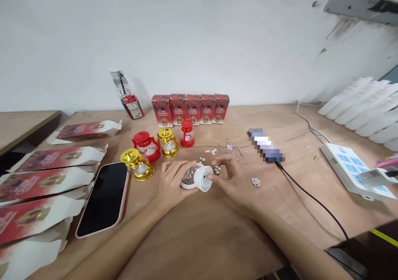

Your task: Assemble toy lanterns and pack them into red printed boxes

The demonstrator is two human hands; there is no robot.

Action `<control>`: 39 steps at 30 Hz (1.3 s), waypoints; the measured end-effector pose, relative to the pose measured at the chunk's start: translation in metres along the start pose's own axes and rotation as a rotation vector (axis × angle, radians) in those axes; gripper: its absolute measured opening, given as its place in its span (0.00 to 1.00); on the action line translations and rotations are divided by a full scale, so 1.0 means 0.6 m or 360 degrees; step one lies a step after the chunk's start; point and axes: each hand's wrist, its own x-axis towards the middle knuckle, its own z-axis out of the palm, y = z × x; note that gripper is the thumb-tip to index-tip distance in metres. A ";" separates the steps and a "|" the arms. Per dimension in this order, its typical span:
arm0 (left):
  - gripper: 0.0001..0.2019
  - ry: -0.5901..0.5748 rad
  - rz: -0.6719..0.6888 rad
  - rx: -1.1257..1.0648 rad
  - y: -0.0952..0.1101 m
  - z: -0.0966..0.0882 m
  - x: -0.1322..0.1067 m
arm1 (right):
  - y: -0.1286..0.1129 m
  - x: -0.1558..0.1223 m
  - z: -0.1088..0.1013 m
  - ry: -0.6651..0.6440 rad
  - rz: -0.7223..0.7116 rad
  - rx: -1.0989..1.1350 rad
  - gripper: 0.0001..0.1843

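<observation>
My left hand (172, 182) is wrapped around a small lantern body with a clear plastic globe (190, 175) and white plastic ends. It lies tilted, its round white base (203, 179) turned toward my right hand (231, 178). My right thumb presses on the face of that base, where a small dark opening shows, and the curled index finger is by its rim. Several small white round pieces (217, 171) lie just behind my right fingers. Bent metal wires (231, 147) sit in a loose pile farther back. A flat white plastic part (255, 182) lies to the right.
Finished-looking gold lanterns (137, 164) and red lanterns (187, 134) stand back left. Red printed boxes (190, 109) line the wall beside a bottle (129, 100). Opened boxes (46, 184) and a phone (104, 199) lie left; a cabled phone (265, 145) and power strip (351, 168) right.
</observation>
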 end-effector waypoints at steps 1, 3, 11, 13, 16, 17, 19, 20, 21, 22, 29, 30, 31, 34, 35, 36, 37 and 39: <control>0.22 0.0006 0.0013 0.0017 0.000 0.000 0.000 | 0.002 0.003 0.000 -0.0054 0.0152 0.0164 0.22; 0.21 0.0023 0.0044 0.0058 0.001 -0.001 0.000 | 0.009 0.008 0.001 -0.0176 0.0376 0.0489 0.28; 0.21 0.0033 0.0035 0.0058 0.003 -0.002 0.000 | 0.018 0.015 0.001 -0.0332 0.0501 0.0743 0.25; 0.22 0.0038 0.0038 0.0031 0.001 -0.001 -0.003 | 0.021 0.020 -0.011 -0.0289 0.0420 0.0619 0.20; 0.24 0.0070 0.0001 0.0003 -0.003 0.001 -0.007 | 0.034 0.033 -0.040 0.0006 0.0287 -0.0062 0.16; 0.24 0.0080 -0.0018 -0.0010 -0.004 0.001 -0.008 | 0.040 0.038 -0.051 0.0143 0.0235 -0.0414 0.16; 0.24 0.0106 -0.0033 -0.0044 -0.006 0.001 -0.009 | 0.052 0.047 -0.071 0.0326 0.0183 -0.1108 0.19; 0.24 0.0119 -0.0027 -0.0061 -0.007 0.002 -0.009 | 0.057 0.051 -0.079 0.0344 0.0212 -0.1370 0.23; 0.25 0.0133 -0.0014 -0.0072 -0.007 0.002 -0.008 | 0.061 0.054 -0.086 0.0321 0.0281 -0.1554 0.26; 0.25 0.0144 0.0000 -0.0081 -0.007 0.002 -0.007 | 0.064 0.056 -0.091 0.0276 0.0373 -0.1663 0.29; 0.22 0.0060 -0.0057 -0.0112 -0.006 0.001 -0.007 | 0.069 0.060 -0.100 0.0199 0.0456 -0.1769 0.27; 0.21 0.0042 -0.0064 -0.0123 -0.006 0.001 -0.007 | 0.069 0.060 -0.100 0.0208 0.0444 -0.1765 0.27; 0.22 0.0035 -0.0065 -0.0132 -0.006 0.001 -0.007 | 0.069 0.060 -0.101 0.0219 0.0436 -0.1756 0.26; 0.22 0.0047 -0.0054 -0.0139 -0.005 0.001 -0.006 | 0.068 0.060 -0.103 0.0279 0.0419 -0.1708 0.25; 0.22 0.0055 -0.0048 -0.0136 -0.005 0.001 -0.005 | 0.068 0.060 -0.104 0.0295 0.0421 -0.1688 0.26; 0.21 0.0058 -0.0041 -0.0132 -0.005 0.001 -0.005 | 0.068 0.060 -0.105 0.0299 0.0429 -0.1674 0.26; 0.21 0.0051 -0.0037 -0.0126 -0.005 0.001 -0.004 | 0.067 0.061 -0.106 0.0290 0.0445 -0.1669 0.26; 0.20 0.0040 -0.0030 -0.0114 -0.005 0.001 -0.003 | 0.067 0.063 -0.107 0.0245 0.0484 -0.1690 0.25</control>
